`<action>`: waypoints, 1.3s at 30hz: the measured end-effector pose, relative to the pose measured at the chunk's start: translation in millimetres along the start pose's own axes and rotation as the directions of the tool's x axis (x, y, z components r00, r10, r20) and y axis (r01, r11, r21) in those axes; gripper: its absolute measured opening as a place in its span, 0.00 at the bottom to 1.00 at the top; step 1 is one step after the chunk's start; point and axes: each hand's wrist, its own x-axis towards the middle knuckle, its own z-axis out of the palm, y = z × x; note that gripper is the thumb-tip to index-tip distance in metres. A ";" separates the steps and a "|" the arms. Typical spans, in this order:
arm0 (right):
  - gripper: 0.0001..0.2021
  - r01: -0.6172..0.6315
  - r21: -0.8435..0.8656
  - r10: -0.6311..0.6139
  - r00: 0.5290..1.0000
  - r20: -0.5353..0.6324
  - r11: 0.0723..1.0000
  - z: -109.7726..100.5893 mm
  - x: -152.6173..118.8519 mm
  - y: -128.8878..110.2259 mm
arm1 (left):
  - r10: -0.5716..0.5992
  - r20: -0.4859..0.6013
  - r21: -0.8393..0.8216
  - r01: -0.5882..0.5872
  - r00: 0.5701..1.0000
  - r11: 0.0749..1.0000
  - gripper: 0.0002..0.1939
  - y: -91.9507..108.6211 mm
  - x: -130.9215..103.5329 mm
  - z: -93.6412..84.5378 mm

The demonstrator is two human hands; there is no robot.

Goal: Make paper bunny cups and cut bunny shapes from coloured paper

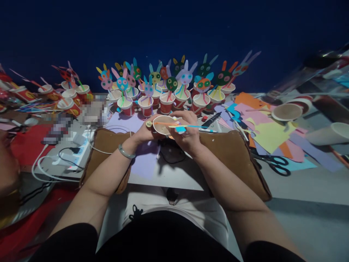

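Observation:
Between my two hands is a paper cup (163, 125), its open mouth turned up toward me. My left hand (144, 131) is wrapped round its left side, beside a small round "Hi" tag (148, 124). At the cup's right side, my right hand (188, 133) has its fingers closed around the cup and thin coloured strips. An orange strip crosses the cup's mouth, and a blue piece (180, 129) lies by my right fingers. Lilac paper (143, 160) lies on the table below the cup.
Behind stand several red cups (167, 103) with paper rabbit figures. Brown cushions (234, 160) lie under both forearms. Black scissors (278, 165) and paper scraps (269, 136) are at right. A power strip (80, 151) with cables and a phone (57, 129) are at left, near another person's arm.

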 end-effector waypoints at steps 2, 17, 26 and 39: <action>0.14 0.009 0.018 -0.008 1.000 -0.021 1.000 1.4 0.2 2.4 | -0.006 -0.001 -0.010 0.006 1.000 1.000 0.41 0.1 -0.3 0.5; 0.11 -0.317 0.343 0.301 0.948 0.099 0.884 -0.1 8.4 10.5 | -0.119 0.074 -0.145 0.129 0.990 0.981 0.46 0.8 2.3 12.9; 0.18 -0.558 0.405 0.506 0.829 0.237 0.724 -2.9 17.2 12.8 | -0.226 0.130 -0.258 0.253 0.965 0.932 0.51 0.0 -0.8 22.2; 0.17 -0.556 0.478 0.516 0.826 0.228 0.680 1.1 14.4 12.8 | -0.317 0.128 -0.357 0.342 0.940 0.869 0.38 5.0 -1.7 22.7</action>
